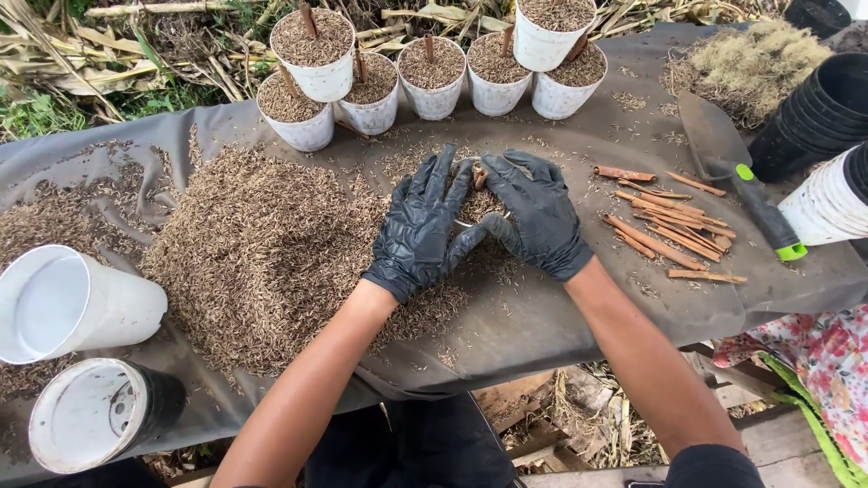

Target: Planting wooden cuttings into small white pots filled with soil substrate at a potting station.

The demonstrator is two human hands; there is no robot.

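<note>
Left hand: the left hand (419,226) wears a black glove. It reaches forward from the near edge, palm down, fingers spread and curled around the left side of a small pot (479,201).
Right hand: the right hand (540,217), also in a black glove, cups the pot's right side. The thumbs nearly meet in front.
Grip: both hands are wrapped around the pot and press on it.
Pot: it sits mid-counter, at the edge of the husk pile (262,253), mostly hidden.
Stick: a brown stick (478,175) stands up in the pot, its long way pointing up, a bit tilted.
Counter: the counter (542,316) has a dark sheet on it.
Nearby: more sticks (669,221) lie to the right, and a trowel (737,172) too.
Back row: filled white pots (432,77).
</note>
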